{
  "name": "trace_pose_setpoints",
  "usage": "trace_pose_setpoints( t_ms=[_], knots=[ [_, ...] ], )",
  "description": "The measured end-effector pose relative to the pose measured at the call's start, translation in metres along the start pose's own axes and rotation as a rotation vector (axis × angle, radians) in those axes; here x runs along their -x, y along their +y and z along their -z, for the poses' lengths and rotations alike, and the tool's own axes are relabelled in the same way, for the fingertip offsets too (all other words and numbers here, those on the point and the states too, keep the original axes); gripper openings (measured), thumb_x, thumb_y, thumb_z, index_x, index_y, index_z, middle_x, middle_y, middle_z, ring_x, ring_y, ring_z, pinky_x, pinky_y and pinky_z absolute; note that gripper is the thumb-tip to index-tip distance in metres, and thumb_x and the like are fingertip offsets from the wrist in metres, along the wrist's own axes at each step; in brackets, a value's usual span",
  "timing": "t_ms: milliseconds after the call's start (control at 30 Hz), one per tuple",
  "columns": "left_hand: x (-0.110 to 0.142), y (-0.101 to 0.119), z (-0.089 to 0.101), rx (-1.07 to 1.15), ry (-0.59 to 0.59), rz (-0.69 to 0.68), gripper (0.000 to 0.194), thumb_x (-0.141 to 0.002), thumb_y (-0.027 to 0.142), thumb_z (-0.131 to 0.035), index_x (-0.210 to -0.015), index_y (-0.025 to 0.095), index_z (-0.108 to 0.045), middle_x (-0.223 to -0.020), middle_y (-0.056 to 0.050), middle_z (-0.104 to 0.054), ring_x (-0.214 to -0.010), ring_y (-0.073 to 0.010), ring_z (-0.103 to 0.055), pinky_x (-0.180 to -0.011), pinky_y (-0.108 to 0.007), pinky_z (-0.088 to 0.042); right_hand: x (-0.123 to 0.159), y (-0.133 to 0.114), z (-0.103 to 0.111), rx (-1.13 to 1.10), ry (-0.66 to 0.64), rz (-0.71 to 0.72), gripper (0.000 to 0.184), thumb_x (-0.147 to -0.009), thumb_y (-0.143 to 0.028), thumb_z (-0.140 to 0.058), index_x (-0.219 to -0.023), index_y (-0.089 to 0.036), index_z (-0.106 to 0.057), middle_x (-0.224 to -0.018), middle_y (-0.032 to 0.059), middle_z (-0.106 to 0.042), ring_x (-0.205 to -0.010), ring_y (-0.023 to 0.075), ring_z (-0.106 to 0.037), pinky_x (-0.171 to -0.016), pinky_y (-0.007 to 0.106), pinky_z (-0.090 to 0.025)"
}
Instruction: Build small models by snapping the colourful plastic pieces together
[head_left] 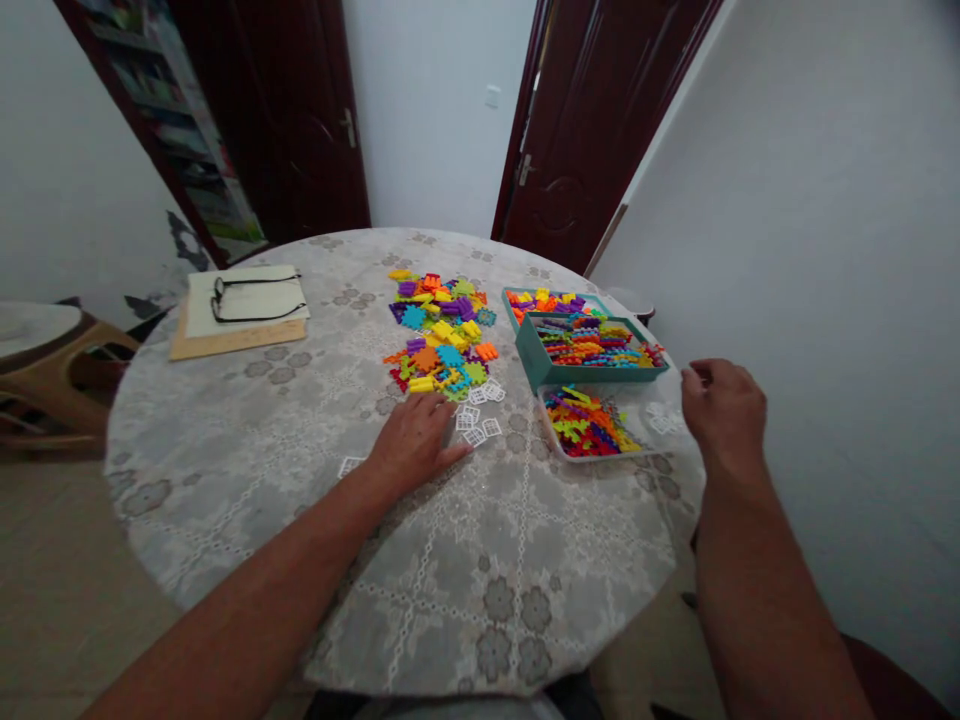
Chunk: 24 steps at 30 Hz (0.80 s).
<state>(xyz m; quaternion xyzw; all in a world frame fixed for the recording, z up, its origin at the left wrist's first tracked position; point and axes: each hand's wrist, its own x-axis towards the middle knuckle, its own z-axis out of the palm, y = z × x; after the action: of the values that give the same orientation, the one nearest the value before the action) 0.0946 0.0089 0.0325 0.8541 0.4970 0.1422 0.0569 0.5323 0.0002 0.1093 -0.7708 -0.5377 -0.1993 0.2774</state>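
My left hand [416,435] lies on the table with its fingers stretched out and the thumb apart, holding nothing that shows. Its fingertips reach the near edge of a pile of colourful plastic building pieces [450,356]. Beside the thumb are several small white window-shaped pieces [474,436]. At the table's right edge my right hand [724,405] is raised with curled fingers; what they hold, if anything, cannot be made out. Left of it sits a clear plastic tray [600,455] with coloured pieces at one end and white window pieces [664,418] at the other.
A green box [592,374] of sorted coloured strips stands behind the clear tray, with another green container [510,300] of pieces behind it. Black-framed glasses [255,318] rest on papers [201,310] at the left. A wall [847,270] rises close on the right.
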Motion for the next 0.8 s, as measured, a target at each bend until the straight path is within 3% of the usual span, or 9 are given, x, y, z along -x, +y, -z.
trace_pose_setpoints(
  t_ms=[67, 167, 233, 333, 433, 533, 733, 800],
  knots=[
    [0.001, -0.001, -0.001, -0.005, -0.008, 0.007, 0.059, -0.092, 0.057, -0.069, -0.135, 0.018, -0.061, -0.146, -0.017, -0.060, -0.136, -0.0339, -0.050, -0.118, -0.049, -0.036, 0.023, -0.049, 0.006, -0.222, -0.084, 0.117, 0.031, -0.098, -0.038, -0.051, -0.111, -0.019, -0.072, -0.105, 0.0133, -0.074, -0.097, 0.0279, -0.068, -0.093, 0.043, -0.052],
    [0.002, -0.001, -0.001, 0.007, -0.023, 0.026, 0.056, -0.090, 0.055, -0.071, -0.132, 0.019, -0.063, -0.146, -0.017, -0.059, -0.136, -0.0346, -0.048, -0.118, -0.049, -0.034, 0.066, -0.129, 0.003, -0.469, -0.409, 0.444, 0.031, -0.102, -0.035, -0.047, -0.118, -0.021, -0.070, -0.118, 0.0126, -0.073, -0.106, 0.0255, -0.068, -0.097, 0.040, -0.053],
    [0.003, 0.000, 0.000, 0.015, -0.021, 0.034, 0.055, -0.089, 0.054, -0.072, -0.131, 0.019, -0.063, -0.146, -0.017, -0.059, -0.136, -0.0351, -0.048, -0.117, -0.049, -0.034, 0.090, -0.173, -0.011, -0.481, -0.560, 0.621, 0.036, -0.102, -0.028, -0.046, -0.131, -0.018, -0.064, -0.134, 0.0153, -0.068, -0.124, 0.0267, -0.062, -0.110, 0.043, -0.047],
    [0.005, -0.001, 0.001, 0.006, -0.007, 0.036, 0.058, -0.089, 0.057, -0.071, -0.131, 0.018, -0.064, -0.144, -0.018, -0.059, -0.133, -0.0361, -0.048, -0.115, -0.050, -0.036, 0.110, -0.213, -0.042, -0.322, -0.607, 0.614, 0.039, -0.103, -0.027, -0.045, -0.136, -0.011, -0.060, -0.143, 0.0230, -0.059, -0.136, 0.0316, -0.052, -0.115, 0.047, -0.041],
    [0.008, -0.005, 0.001, -0.017, 0.015, 0.067, 0.059, -0.088, 0.061, -0.070, -0.130, 0.019, -0.064, -0.140, -0.018, -0.059, -0.131, -0.0369, -0.048, -0.113, -0.051, -0.037, 0.113, -0.227, -0.070, -0.197, -0.591, 0.510, 0.039, -0.105, -0.033, -0.046, -0.133, -0.010, -0.061, -0.144, 0.0259, -0.056, -0.136, 0.0348, -0.050, -0.113, 0.050, -0.041],
    [0.009, -0.009, 0.001, -0.048, 0.049, 0.118, 0.060, -0.088, 0.063, -0.069, -0.130, 0.020, -0.064, -0.140, -0.018, -0.058, -0.132, -0.0384, -0.047, -0.112, -0.052, -0.037, 0.116, -0.227, -0.085, -0.185, -0.583, 0.463, 0.039, -0.105, -0.038, -0.049, -0.135, -0.015, -0.061, -0.145, 0.0233, -0.055, -0.134, 0.0344, -0.050, -0.112, 0.051, -0.041],
    [0.010, -0.011, 0.000, -0.062, 0.080, 0.216, 0.064, -0.086, 0.065, -0.070, -0.133, 0.022, -0.062, -0.148, -0.019, -0.052, -0.138, -0.0419, -0.041, -0.109, -0.054, -0.038, 0.125, -0.219, -0.087, -0.370, -0.620, 0.651, 0.033, -0.107, -0.030, -0.045, -0.129, -0.020, -0.068, -0.141, 0.0159, -0.060, -0.132, 0.0280, -0.051, -0.115, 0.046, -0.038],
    [0.010, -0.011, -0.001, -0.065, 0.094, 0.233, 0.066, -0.085, 0.064, -0.071, -0.135, 0.021, -0.061, -0.149, -0.019, -0.051, -0.138, -0.0422, -0.041, -0.109, -0.054, -0.038, 0.124, -0.218, -0.090, -0.417, -0.602, 0.653, 0.032, -0.106, -0.027, -0.044, -0.126, -0.020, -0.069, -0.137, 0.0138, -0.063, -0.131, 0.0266, -0.052, -0.116, 0.044, -0.038]
  ],
)
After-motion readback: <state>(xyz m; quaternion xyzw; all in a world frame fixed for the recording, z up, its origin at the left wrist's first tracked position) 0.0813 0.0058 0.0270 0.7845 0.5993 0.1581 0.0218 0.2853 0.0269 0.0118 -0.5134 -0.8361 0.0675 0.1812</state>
